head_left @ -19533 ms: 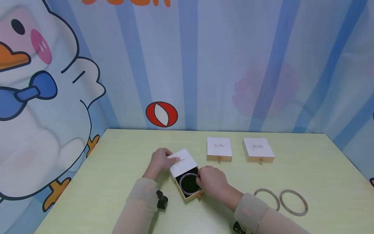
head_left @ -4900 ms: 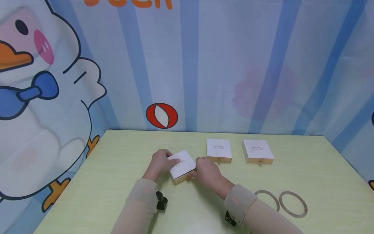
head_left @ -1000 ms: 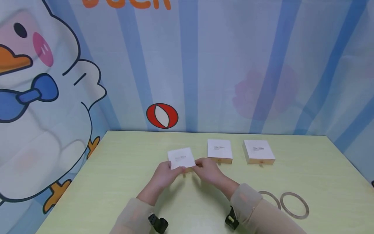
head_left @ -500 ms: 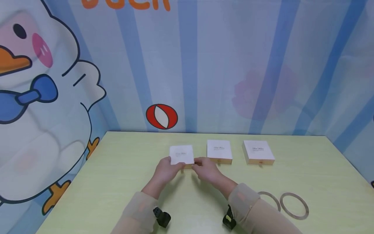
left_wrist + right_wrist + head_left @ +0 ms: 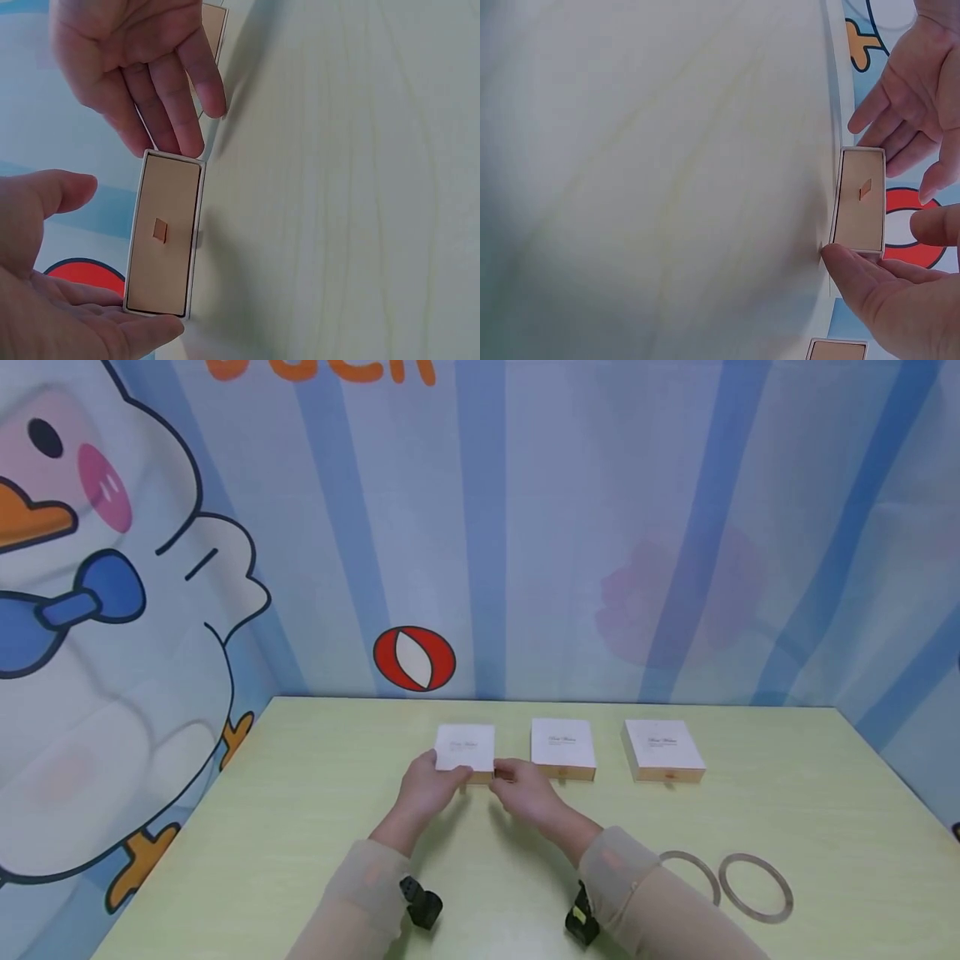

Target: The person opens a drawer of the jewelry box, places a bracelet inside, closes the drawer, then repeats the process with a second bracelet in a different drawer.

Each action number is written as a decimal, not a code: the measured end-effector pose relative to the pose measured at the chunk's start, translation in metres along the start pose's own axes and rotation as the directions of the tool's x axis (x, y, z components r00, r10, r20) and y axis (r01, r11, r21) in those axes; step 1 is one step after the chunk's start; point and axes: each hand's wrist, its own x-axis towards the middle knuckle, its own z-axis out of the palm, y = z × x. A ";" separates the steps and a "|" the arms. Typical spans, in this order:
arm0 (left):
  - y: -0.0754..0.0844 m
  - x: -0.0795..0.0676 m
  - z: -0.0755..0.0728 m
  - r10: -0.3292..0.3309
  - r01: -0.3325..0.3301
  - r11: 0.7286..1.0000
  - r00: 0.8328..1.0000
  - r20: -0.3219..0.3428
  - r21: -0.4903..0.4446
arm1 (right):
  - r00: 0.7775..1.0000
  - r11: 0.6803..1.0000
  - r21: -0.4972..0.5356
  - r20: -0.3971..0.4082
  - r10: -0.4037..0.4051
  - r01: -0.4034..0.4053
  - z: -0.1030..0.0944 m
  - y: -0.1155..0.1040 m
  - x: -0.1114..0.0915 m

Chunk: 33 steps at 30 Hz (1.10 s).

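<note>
A white jewelry box [image 5: 465, 743] with a tan drawer front lies on the table between my hands, its drawer pushed in. The short orange-brown ribbon tab [image 5: 160, 230] on that front shows in the left wrist view. My left hand [image 5: 424, 789] touches one side of the box with straight fingers, its thumb lifted off the box. At the opposite side, the extended fingertips of my right hand [image 5: 527, 791] touch the box, thumb also raised. The inside of the box is hidden.
To the right stand two similar white boxes, a middle box [image 5: 562, 747] and a far-right box [image 5: 663, 750]. Two pale bangles lie front right: one bangle [image 5: 756, 887] in full view, the other bangle [image 5: 693, 860] partly behind my right sleeve. A printed cloth [image 5: 555, 527] hangs behind the table.
Earlier the drawer stood pulled out with a bangle in it; the right hand pushed it in. Since then both hands have turned the box straight and slid it back, level with the other two.
</note>
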 end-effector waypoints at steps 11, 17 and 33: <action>0.002 0.008 0.003 -0.054 0.054 0.999 0.998 -0.027 -0.006 | 1.000 1.000 0.014 0.014 -0.026 0.026 0.002 -0.001 0.005; 0.003 0.008 0.006 -0.055 0.055 0.998 0.998 -0.042 -0.009 | 0.999 0.999 0.026 0.026 -0.033 0.032 0.001 0.000 0.007; 0.003 0.006 0.010 0.025 -0.024 1.000 0.996 -0.080 0.005 | 0.997 0.996 -0.049 0.013 -0.070 0.070 -0.001 -0.002 0.006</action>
